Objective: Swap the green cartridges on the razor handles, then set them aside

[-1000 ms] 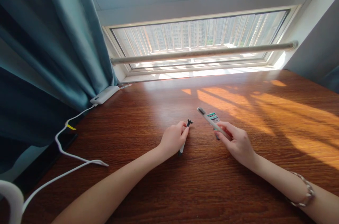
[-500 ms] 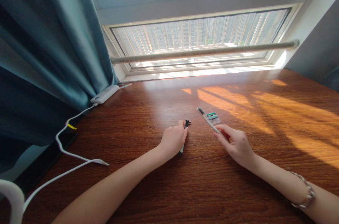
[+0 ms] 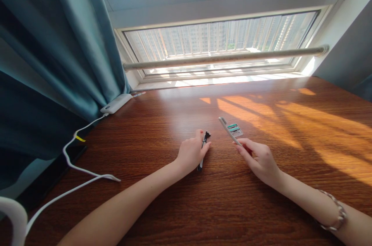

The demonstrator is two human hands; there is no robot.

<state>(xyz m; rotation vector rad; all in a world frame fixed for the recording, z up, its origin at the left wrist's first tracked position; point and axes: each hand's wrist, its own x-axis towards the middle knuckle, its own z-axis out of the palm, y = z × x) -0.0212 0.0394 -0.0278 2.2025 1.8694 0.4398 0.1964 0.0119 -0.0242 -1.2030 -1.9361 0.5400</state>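
Observation:
My left hand point(image 3: 190, 153) is closed around a slim razor handle point(image 3: 202, 152) with a black forked head, its lower end resting on the wooden desk point(image 3: 180, 207). My right hand point(image 3: 259, 159) pinches a flat grey-white strip-shaped piece point(image 3: 229, 131) that slants up and to the left. Just behind that piece, a small clear cartridge pack with green inserts point(image 3: 235, 129) lies on the desk. The two hands are a short distance apart.
A white power bank point(image 3: 117, 103) lies at the desk's back left by the teal curtain point(image 3: 52, 56), with a white cable point(image 3: 84, 168) trailing toward the front left. A window with a horizontal rail point(image 3: 226, 57) runs along the desk's far edge.
My right hand has lifted the strip-shaped piece slightly off the cartridge pack. My left hand turned the razor handle a little; its head sits closer to my fingers.

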